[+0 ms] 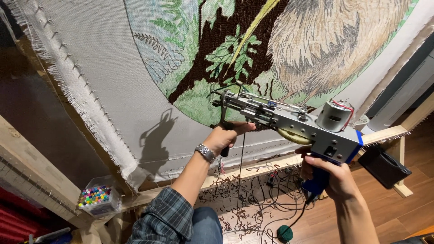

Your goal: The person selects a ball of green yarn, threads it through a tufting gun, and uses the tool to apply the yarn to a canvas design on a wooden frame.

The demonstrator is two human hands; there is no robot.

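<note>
Head view. I see my left hand [222,137] wrapped around the black front handle of the tufting gun [289,122], fingers curled shut on it; a metal wristwatch [205,152] sits on that wrist above a plaid sleeve [165,219]. My right hand [332,174] is clamped on the gun's blue rear grip, which its fingers largely cover. The gun is held up between both hands, its needle end touching the stretched backing cloth [99,58] at the lower rim of the round tufted picture [253,49].

The picture is cut off by the top edge, so I see only part of the brown, feathered animal shape and the green ferns. A thin yarn strand hangs below the gun; I cannot trace its upper end.

The cloth's frayed left edge is hooked along the wooden frame [31,162]. The frame's lower rail runs just behind my hands. Below lies wooden floor [393,217], strewn with yarn clippings and tangled cables [275,190]. A clear box of coloured beads [97,199] rests at lower left, well apart from the hands.
</note>
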